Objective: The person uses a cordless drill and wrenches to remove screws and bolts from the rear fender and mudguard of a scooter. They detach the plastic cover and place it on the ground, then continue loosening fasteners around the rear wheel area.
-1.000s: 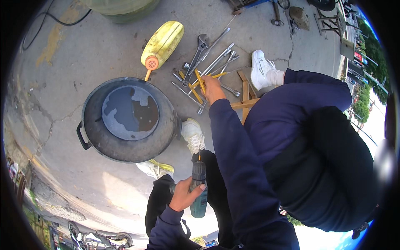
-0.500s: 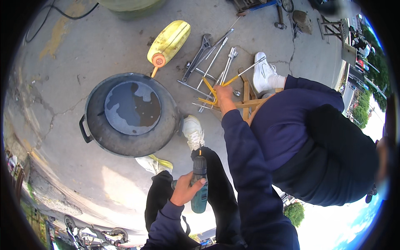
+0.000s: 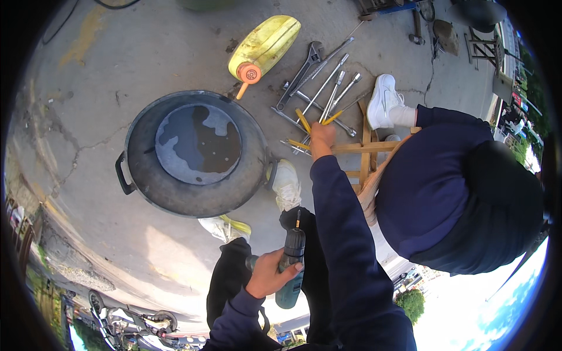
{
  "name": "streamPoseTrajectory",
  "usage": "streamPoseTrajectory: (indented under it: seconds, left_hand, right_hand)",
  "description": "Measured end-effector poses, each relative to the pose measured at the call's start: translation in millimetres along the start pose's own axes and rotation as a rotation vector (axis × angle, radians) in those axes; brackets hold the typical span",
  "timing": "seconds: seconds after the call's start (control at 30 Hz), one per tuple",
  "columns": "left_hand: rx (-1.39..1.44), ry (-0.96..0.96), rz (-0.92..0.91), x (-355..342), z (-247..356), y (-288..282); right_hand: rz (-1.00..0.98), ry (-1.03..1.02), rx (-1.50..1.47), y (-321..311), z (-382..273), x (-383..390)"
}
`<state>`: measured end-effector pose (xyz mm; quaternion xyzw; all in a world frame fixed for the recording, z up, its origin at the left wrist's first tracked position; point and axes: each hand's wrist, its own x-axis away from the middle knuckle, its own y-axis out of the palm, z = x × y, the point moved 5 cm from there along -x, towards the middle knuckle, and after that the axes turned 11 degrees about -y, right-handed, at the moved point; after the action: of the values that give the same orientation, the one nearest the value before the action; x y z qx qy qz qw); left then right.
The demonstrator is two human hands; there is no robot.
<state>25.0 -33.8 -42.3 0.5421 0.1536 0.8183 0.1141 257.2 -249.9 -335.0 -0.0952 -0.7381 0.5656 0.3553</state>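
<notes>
My left hand (image 3: 271, 275) grips a dark teal cordless drill (image 3: 290, 285) over my lap, its chuck and thin bit pointing away from me. My right arm reaches forward to the ground, where my right hand (image 3: 322, 138) is closed around a yellow-handled screwdriver (image 3: 332, 117), whose shaft slants up to the right. More yellow handles (image 3: 302, 120) stick out left of the fingers, among several metal wrenches (image 3: 334, 92). A large adjustable wrench (image 3: 302, 71) lies just beyond them. My fingers hide part of the tools.
A wide dark metal pan (image 3: 140, 169) with water inside stands left of my shoes. Beyond it lies a yellow jug (image 3: 266, 44) with an orange cap. Close on my right, another person (image 3: 433, 187) sits near a wooden frame (image 3: 366, 148). A hammer (image 3: 417, 32) and a stone (image 3: 446, 37) lie farther off.
The view has shifted, so the pan, jug and tools appear farther right. The screwdriver's shaft now lies closer to the other tools. The drill stays in my left hand.
</notes>
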Motion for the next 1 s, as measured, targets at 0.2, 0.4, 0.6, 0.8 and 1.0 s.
streamPoseTrajectory:
  seconds: [0.2,0.4,0.6,0.8,1.0]
  left_hand:
    - [0.074,-0.005,0.017,0.0,-10.3,-7.5]
    - [0.037,0.053,0.030,1.1,-3.8,1.7]
    - [0.186,0.010,0.014,4.6,-1.0,1.1]
    - [0.224,0.057,-0.043,28.0,17.5,-1.8]
    - [0.537,-0.059,0.089,83.9,-24.2,2.5]
  right_hand:
    - [-0.374,0.055,-0.466,8.4,19.5,-7.9]
    - [-0.570,-0.057,-0.329,17.1,-25.8,17.0]
    - [-0.582,-0.189,-0.209,-4.3,-68.6,46.1]
    - [-0.772,-0.365,0.148,-83.4,-65.0,-14.0]
    - [-1.072,0.013,-0.398,-180.0,-106.3,80.7]
